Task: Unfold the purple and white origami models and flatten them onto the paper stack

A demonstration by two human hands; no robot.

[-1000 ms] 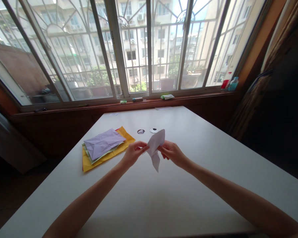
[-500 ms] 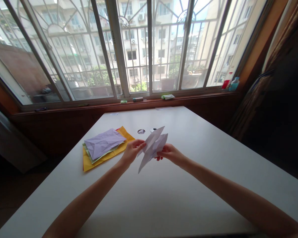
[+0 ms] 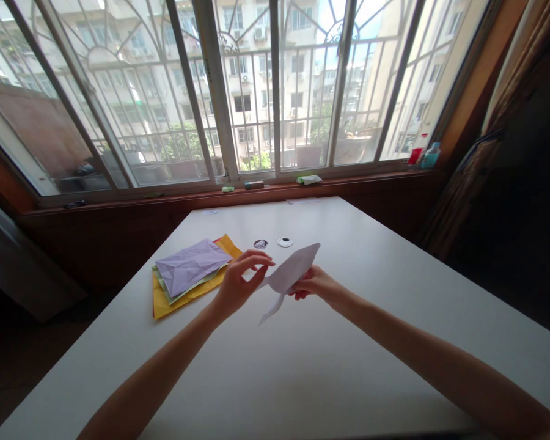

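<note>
— Where is the folded paper (image 3: 293, 272) held?
— Between the hands, above the table (image 3: 302, 373): it is pinched by the right hand (image 3: 316, 284), while the left hand (image 3: 236, 286) is held open at its tip. Edges are probably best aligned before creasing.

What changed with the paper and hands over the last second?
The folded white paper has swung from hanging down to lying flatter, tip up-right. The right hand keeps its pinch; the left hand has opened, contact unclear. The coloured paper stack and table are unchanged.
</note>
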